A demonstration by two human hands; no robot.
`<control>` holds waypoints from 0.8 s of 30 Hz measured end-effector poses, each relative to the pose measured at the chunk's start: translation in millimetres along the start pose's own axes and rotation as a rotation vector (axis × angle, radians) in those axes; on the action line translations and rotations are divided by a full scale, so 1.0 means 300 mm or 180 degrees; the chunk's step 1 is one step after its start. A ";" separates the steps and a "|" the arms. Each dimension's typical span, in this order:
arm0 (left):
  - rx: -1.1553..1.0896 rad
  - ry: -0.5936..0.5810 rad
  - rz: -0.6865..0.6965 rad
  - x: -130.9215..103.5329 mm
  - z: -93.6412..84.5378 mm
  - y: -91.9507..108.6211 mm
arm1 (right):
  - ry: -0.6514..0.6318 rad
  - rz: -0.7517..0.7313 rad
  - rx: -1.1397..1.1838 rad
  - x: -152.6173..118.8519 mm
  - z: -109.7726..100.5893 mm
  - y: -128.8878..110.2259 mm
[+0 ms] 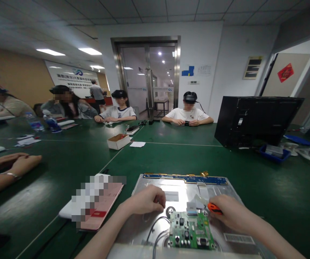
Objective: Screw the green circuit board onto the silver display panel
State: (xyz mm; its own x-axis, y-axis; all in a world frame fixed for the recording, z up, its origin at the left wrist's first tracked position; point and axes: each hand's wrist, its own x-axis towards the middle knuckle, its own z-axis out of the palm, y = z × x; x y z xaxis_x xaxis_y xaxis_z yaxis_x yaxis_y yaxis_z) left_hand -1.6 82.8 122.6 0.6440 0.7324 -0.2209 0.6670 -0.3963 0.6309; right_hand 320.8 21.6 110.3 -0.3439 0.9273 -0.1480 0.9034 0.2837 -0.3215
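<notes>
The grip of the right hand (226, 211) is closed on an orange-handled tool (214, 208); whether the curled left hand (151, 199) holds anything is unclear. The green desk (181, 158) carries a metal-backed display panel (141, 230) beneath both hands, with a green circuit board (189, 230) and barcode label (239, 239).

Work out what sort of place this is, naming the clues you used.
Probably an electronics workroom in a company office: a green circuit board lies on a metal panel, several people wear headsets around a long green table, and a wall sign carries a logo.
</notes>
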 end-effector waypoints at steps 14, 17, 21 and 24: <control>0.0098 0.0212 -0.0011 0.003 0.011 0.013 | 0.0210 -0.0428 0.0385 0.031 0.000 0.012; 0.0181 0.0266 0.0018 0.009 0.015 0.012 | 0.0268 -0.0427 0.0407 0.033 0.016 0.012; 0.0179 0.0505 0.0088 0.020 0.027 0.009 | 0.0237 -0.0433 0.0393 0.049 0.028 0.018; 0.0187 0.0689 0.0167 0.027 0.045 0.008 | 0.0226 -0.0403 0.0395 0.057 0.035 0.022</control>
State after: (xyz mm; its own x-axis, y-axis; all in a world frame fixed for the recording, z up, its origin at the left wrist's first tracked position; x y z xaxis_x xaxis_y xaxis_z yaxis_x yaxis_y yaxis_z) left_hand 10.4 80.4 112.4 0.5873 0.8091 -0.0203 0.6594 -0.4638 0.5917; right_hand 318.2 36.9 95.9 -0.4298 0.9023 -0.0341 0.8141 0.3709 -0.4468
